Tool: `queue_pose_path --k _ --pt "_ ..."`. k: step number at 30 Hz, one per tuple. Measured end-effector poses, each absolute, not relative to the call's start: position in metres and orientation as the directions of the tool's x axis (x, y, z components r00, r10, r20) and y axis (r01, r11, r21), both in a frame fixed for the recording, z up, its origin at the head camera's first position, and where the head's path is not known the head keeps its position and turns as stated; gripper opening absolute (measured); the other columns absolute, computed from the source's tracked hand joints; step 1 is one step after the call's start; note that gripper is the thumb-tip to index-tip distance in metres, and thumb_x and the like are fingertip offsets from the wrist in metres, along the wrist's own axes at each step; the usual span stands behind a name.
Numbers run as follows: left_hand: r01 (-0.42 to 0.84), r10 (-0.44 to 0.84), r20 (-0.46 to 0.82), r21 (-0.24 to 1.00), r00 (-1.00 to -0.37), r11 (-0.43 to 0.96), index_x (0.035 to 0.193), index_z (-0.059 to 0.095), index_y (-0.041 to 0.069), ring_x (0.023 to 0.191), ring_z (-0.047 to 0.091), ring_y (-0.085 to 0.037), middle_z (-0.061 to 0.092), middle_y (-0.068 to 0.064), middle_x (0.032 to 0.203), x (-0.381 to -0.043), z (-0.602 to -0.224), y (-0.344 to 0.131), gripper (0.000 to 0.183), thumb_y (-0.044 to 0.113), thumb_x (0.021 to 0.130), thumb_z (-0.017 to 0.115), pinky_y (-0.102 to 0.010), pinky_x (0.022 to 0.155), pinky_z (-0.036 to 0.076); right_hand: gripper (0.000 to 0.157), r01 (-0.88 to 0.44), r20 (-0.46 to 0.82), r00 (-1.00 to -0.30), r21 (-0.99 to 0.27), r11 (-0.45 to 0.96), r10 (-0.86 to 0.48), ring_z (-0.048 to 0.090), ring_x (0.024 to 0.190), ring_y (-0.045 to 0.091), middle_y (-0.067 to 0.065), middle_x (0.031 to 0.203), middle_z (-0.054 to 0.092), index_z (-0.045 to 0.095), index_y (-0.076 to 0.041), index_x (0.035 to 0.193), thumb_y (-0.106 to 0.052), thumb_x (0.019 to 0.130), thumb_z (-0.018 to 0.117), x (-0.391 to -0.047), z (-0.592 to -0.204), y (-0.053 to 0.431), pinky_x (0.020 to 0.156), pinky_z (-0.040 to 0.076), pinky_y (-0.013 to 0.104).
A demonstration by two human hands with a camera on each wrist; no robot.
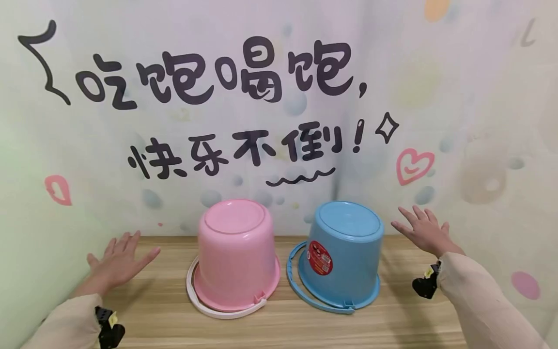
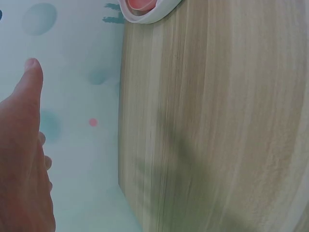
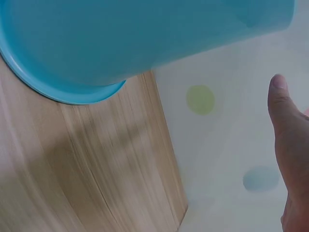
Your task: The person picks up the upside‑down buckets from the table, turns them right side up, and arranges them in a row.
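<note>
Two plastic buckets stand upside down, side by side on the wooden table. The pink bucket [image 1: 235,257] is on the left, its white handle [image 1: 205,310] lying on the tabletop around its rim. To its right the blue bucket [image 1: 348,257] bears a red round label [image 1: 320,258], and its blue handle [image 1: 301,293] lies out to the left. My left hand [image 1: 119,261] hovers over the table's left side with fingers spread, apart from the pink bucket. Raised right of the blue bucket, my right hand [image 1: 425,230] also has its fingers spread and holds nothing.
The wooden table [image 1: 174,334] meets a light wall covering [image 1: 279,111] with large dark lettering and coloured dots at the back. Walls also close in on the left and right. Black wrist devices [image 1: 425,283] sit at both sleeves.
</note>
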State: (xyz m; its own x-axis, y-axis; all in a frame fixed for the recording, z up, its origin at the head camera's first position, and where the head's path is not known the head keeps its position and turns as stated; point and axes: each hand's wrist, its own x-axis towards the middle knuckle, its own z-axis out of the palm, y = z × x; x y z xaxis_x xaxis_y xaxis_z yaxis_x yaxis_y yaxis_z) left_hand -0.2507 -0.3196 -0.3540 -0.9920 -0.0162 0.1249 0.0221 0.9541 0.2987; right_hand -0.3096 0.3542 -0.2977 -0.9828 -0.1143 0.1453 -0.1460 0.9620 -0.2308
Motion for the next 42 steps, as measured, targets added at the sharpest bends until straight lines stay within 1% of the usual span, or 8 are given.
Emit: queue_pose_path --k 8,12,16,18,21,27,35,42 --pt "0.016 -0.021 0.119 0.301 -0.993 0.953 0.139 0.014 -0.01 0.12 0.005 -0.061 0.009 -0.038 0.138 -0.246 -0.357 -0.323 0.093 0.065 0.088 0.032 -0.081 0.076 -0.003 0.077 -0.131 0.118 -0.988 -0.254 0.958 -0.104 0.0 0.124 0.057 0.036 0.142 0.007 0.019 -0.005 0.144 -0.06 0.091 0.033 -0.314 -0.296 0.355 0.084 -0.003 0.077" --pt "0.045 0.004 0.13 0.312 -0.992 0.949 0.139 0.014 -0.012 0.121 0.007 -0.061 0.01 -0.039 0.138 -0.246 -0.357 -0.325 0.091 0.062 0.089 0.033 -0.081 0.077 0.001 0.076 -0.18 0.145 -0.979 -0.254 0.95 -0.147 0.011 0.123 0.057 0.037 0.14 0.015 0.021 0.0 0.143 -0.055 0.092 0.036 -0.312 -0.294 0.353 0.089 0.008 0.074" --pt "0.19 0.118 0.235 0.315 -0.965 0.93 0.131 0.029 -0.019 0.116 0.029 -0.057 0.03 -0.042 0.128 -0.247 -0.353 -0.322 0.078 0.047 0.092 0.045 -0.071 0.086 0.022 0.074 -0.255 0.189 -0.96 -0.28 0.926 -0.207 0.026 0.12 0.055 0.038 0.135 0.027 0.024 0.006 0.139 -0.048 0.093 0.044 -0.306 -0.286 0.345 0.09 0.024 0.068" --pt "0.252 0.165 0.273 0.325 -0.948 0.911 0.124 0.038 -0.02 0.106 0.043 -0.053 0.043 -0.041 0.118 -0.246 -0.349 -0.318 0.067 0.038 0.092 0.05 -0.061 0.084 0.035 0.073 -0.278 0.208 -0.953 -0.294 0.915 -0.222 0.033 0.118 0.053 0.037 0.132 0.033 0.026 0.006 0.139 -0.046 0.092 0.047 -0.302 -0.28 0.341 0.089 0.029 0.066" --pt "0.289 0.19 0.284 0.363 -0.94 0.886 0.117 0.047 -0.018 0.093 0.055 -0.047 0.054 -0.036 0.106 -0.243 -0.34 -0.312 0.055 0.03 0.091 0.055 -0.054 0.077 0.044 0.068 -0.309 0.242 -0.939 -0.28 0.909 -0.245 0.042 0.112 0.05 0.034 0.127 0.042 0.029 0.003 0.139 -0.043 0.092 0.049 -0.294 -0.269 0.332 0.085 0.036 0.063" --pt "0.35 0.211 0.366 0.37 -0.906 0.861 0.115 0.053 -0.009 0.09 0.058 -0.04 0.06 -0.025 0.101 -0.231 -0.321 -0.296 0.041 0.023 0.089 0.06 -0.053 0.075 0.045 0.057 -0.363 0.313 -0.904 -0.199 0.91 -0.292 0.051 0.104 0.044 0.029 0.117 0.053 0.039 0.001 0.134 -0.035 0.092 0.053 -0.278 -0.247 0.315 0.079 0.042 0.06" --pt "0.489 0.274 0.541 0.305 -0.795 0.817 0.111 0.06 -0.002 0.089 0.061 -0.033 0.062 -0.019 0.108 -0.21 -0.293 -0.263 0.032 0.017 0.085 0.065 -0.051 0.077 0.046 0.051 -0.42 0.387 -0.855 -0.123 0.899 -0.346 0.052 0.104 0.041 0.025 0.119 0.054 0.044 -0.001 0.132 -0.03 0.092 0.056 -0.256 -0.222 0.296 0.079 0.043 0.058" --pt "0.524 0.324 0.524 0.295 -0.788 0.799 0.111 0.061 0.005 0.094 0.06 -0.028 0.063 -0.008 0.106 -0.195 -0.276 -0.237 0.029 0.02 0.087 0.064 -0.047 0.079 0.047 0.046 -0.489 0.434 -0.803 -0.09 0.868 -0.408 0.054 0.103 0.037 0.019 0.122 0.055 0.05 -0.004 0.129 -0.023 0.088 0.061 -0.241 -0.211 0.271 0.079 0.046 0.054"
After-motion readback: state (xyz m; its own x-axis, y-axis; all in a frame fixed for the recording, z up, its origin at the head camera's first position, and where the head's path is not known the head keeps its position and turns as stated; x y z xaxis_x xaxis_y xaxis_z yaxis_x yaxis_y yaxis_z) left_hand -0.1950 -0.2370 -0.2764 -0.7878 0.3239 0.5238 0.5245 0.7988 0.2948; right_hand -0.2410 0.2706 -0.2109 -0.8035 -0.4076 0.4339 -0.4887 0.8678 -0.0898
